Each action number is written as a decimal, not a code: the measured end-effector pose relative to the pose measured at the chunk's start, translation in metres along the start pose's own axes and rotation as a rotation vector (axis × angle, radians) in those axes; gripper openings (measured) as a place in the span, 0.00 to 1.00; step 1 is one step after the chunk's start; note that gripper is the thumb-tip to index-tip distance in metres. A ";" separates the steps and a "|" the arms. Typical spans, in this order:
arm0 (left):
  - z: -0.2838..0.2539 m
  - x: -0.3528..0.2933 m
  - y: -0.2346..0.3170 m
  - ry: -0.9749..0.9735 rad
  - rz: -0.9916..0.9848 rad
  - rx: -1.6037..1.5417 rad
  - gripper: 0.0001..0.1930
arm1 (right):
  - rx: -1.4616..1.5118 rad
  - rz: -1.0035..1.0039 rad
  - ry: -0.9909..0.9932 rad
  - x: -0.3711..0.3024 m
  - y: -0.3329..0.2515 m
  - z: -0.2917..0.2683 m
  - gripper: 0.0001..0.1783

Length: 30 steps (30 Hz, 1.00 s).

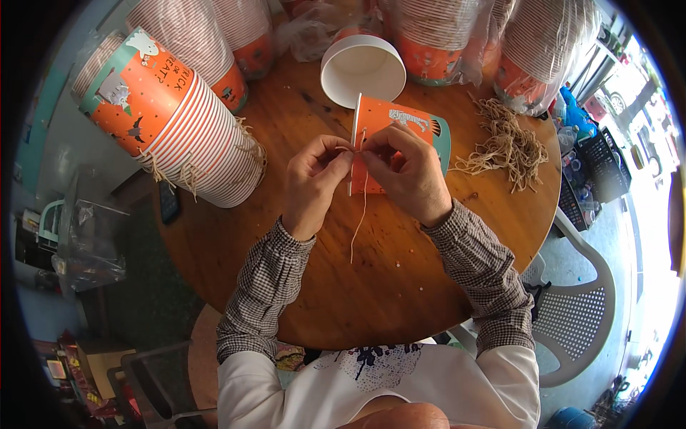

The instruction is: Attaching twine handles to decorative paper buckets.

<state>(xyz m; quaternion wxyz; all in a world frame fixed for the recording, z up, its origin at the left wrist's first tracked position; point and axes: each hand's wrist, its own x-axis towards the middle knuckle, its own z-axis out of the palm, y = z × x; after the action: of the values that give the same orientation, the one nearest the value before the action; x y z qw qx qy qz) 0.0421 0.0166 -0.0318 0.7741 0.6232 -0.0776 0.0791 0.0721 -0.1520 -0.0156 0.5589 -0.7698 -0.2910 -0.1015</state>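
Right in the middle of the round wooden worktop [400, 286] lies an orange paper cup [400, 136] on its side. Its open rim points to the person's left and its teal bottom points to the right, so its long way runs left to right across the worktop. A thin pale string [359, 214] hangs down from the rim, toward the person.

Both hands meet at that rim. The left hand [312, 182] sits just to the left of the cup and pinches the string at the rim with thumb and finger. The right hand [409, 171] lies over the cup's side, pressing on it, and its fingertips also pinch at the same spot by the rim. The two hands almost touch there. The right hand is nearer to the cup's body; the left hand only reaches its edge.

Just behind the cup stands a white cup [363, 68], open side showing. To the right lies a heap of cut strings [507, 143]. On the left rests a long stack of orange cups [179, 121] lying down, with strings hanging from it.
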 end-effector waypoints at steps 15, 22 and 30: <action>0.010 0.019 -0.008 0.033 0.172 0.273 0.05 | 0.034 -0.036 0.096 -0.002 0.018 0.001 0.07; 0.009 0.020 -0.011 0.000 0.379 0.450 0.04 | 0.024 -0.057 0.095 -0.001 0.020 0.002 0.06; 0.007 0.022 -0.006 -0.040 0.562 0.630 0.09 | 0.032 -0.036 0.097 -0.001 0.021 0.000 0.06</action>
<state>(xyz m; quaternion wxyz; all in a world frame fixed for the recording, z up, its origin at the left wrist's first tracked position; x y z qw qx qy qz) 0.0650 0.0088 -0.0308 0.4922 0.7855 -0.2319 0.2949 0.0829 -0.1564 -0.0336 0.5826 -0.7496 -0.2792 -0.1440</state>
